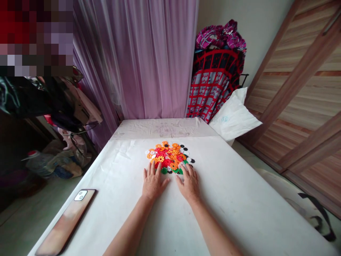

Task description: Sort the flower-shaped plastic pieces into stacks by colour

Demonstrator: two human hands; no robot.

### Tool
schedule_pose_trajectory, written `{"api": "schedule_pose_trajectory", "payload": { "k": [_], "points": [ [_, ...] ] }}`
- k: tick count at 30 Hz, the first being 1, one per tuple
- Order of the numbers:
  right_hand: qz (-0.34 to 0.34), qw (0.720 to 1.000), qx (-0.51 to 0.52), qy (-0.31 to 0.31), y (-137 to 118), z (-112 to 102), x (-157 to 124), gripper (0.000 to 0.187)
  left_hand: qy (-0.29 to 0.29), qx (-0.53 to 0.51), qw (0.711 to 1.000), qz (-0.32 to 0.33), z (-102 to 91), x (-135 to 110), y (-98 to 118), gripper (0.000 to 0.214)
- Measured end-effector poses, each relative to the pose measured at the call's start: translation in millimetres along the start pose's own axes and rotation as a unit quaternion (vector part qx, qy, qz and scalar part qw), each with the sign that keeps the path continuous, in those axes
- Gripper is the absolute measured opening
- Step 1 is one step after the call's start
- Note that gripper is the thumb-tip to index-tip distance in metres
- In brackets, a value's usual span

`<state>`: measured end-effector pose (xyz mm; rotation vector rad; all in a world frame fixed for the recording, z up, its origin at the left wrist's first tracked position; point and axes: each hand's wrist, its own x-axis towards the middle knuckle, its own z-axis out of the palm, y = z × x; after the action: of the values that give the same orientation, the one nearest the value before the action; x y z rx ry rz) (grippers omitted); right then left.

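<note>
A pile of small notched plastic discs point(173, 153) lies on the white-covered table point(223, 185). Orange and red discs make up most of the heap, with green, black and white ones around its edges. My left hand point(153, 183) rests palm down at the near left side of the pile, fingers spread, its fingertips at the discs. At the near right side lies my right hand point(188, 183), also palm down with fingers apart, fingertips touching or just over some green and white discs. Neither hand grips anything.
A phone point(69, 220) lies face down along the table's left edge. Purple curtains point(157, 60) hang beyond the far edge. A white sack point(231, 117) and checked cloth point(207, 85) stand at the back right, wooden wardrobe doors point(301, 106) further right.
</note>
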<state>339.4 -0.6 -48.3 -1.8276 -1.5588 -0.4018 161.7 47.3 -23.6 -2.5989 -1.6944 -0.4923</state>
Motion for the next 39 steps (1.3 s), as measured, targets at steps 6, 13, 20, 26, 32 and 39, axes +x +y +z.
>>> {"api": "schedule_pose_trajectory", "payload": {
  "k": [6, 13, 20, 26, 32, 39],
  "points": [
    [-0.032, 0.998, -0.005, -0.045, -4, -4, -2, 0.04, -0.048, 0.002, 0.999, -0.014, -6.3, 14, 7, 0.079],
    [-0.043, 0.991, 0.124, -0.016, 10, -3, 11, 0.032, 0.014, -0.031, 0.999, -0.007, 7.3, 38, 0, 0.071],
    [-0.026, 0.987, 0.147, 0.054, 27, 5, 50, 0.021, 0.161, -0.227, 0.961, -0.002, 24.1, 29, -25, 0.044],
    [-0.116, 0.981, 0.143, -0.056, 6, -3, 45, 0.025, 0.172, -0.387, 0.904, -0.062, 23.9, 31, -42, 0.035],
    [-0.1, 0.984, 0.107, -0.1, 4, -2, 43, 0.033, 0.178, -0.463, 0.852, -0.165, 15.7, 41, -50, 0.034],
    [-0.07, 0.986, 0.124, -0.085, 12, 6, 44, 0.025, 0.165, -0.483, 0.834, -0.21, 7.9, 48, -50, 0.034]
  ]
}}
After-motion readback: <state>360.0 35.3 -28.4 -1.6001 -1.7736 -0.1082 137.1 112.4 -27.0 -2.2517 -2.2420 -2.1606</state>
